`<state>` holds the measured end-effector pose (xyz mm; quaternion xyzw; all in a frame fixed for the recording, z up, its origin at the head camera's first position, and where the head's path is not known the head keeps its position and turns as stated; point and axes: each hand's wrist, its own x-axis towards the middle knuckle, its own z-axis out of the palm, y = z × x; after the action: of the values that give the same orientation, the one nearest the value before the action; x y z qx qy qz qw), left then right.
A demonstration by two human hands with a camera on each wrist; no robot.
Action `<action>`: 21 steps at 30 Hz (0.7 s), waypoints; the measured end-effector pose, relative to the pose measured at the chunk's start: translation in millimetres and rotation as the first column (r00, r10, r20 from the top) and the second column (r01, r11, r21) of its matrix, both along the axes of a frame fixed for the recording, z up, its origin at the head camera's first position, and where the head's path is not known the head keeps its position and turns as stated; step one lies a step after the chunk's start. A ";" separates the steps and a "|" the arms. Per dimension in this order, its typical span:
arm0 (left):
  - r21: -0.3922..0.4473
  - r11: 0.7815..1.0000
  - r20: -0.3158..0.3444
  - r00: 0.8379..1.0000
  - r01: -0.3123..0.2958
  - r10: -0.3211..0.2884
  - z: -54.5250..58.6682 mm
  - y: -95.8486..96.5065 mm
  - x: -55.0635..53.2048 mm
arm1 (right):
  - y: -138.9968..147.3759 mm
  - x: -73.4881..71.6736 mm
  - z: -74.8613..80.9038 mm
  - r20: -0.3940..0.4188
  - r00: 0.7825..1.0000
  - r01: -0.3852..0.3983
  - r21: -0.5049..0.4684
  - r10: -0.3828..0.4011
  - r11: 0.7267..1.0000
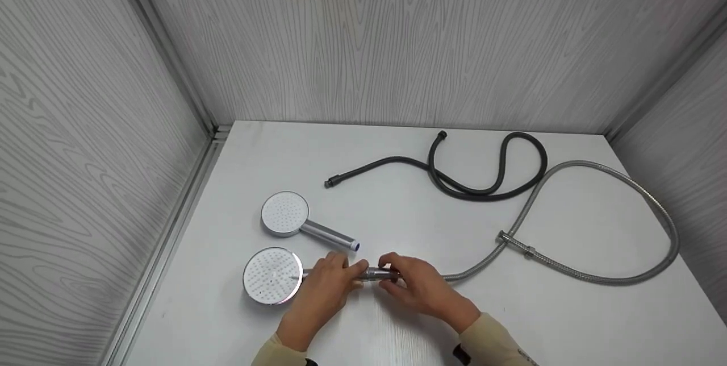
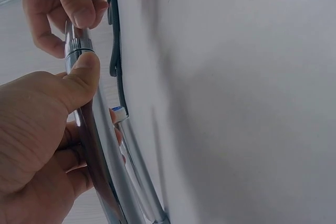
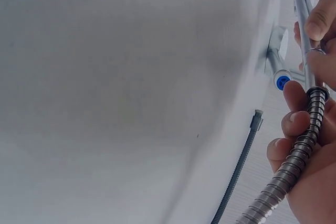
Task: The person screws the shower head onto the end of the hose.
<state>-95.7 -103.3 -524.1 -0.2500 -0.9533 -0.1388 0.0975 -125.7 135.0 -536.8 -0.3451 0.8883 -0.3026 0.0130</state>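
My left hand point(image 1: 326, 282) grips the chrome handle point(image 2: 100, 145) of the nearer shower head point(image 1: 271, 276), thumb along the handle's end. The shower head's round white spray face points up. Just to the right, my right hand point(image 1: 419, 285) pinches the smooth chrome end fitting point(image 2: 73, 34) of a silver metal shower hose point(image 3: 289, 174). That fitting meets the handle's end in line with it, a thin seam showing between them. Behind the left hand lies a second shower head point(image 1: 285, 213), its handle end showing a blue insert point(image 3: 282, 82).
A black shower hose point(image 1: 471, 196) lies looped toward the back of the white table point(image 1: 227, 195). The silver hose makes a wide loop on the right, its other end fitting point(image 1: 514, 242) crossing over it. Wood-grain panels point(image 1: 369, 42) wall the table at the back and sides.
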 end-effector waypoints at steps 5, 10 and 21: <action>0.004 1.000 0.006 1.000 0.005 -0.005 0.5 -0.1 -0.1 | -0.3 -0.7 0.5 0.003 1.000 -0.005 -0.006 0.005 1.000; 0.009 1.000 -0.009 1.000 0.011 -0.010 -0.4 -0.5 0.2 | 0.9 -0.9 0.1 0.023 1.000 -0.009 -0.011 0.009 1.000; 0.006 1.000 -0.021 1.000 0.016 -0.016 -1.2 -0.3 -2.1 | 0.6 -1.5 0.0 0.054 0.998 0.011 0.000 -0.011 1.000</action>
<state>-97.8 -103.7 -525.3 -0.2588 -0.9497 -0.1401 0.1073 -127.2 135.6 -536.7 -0.3318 0.8895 -0.3120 0.0355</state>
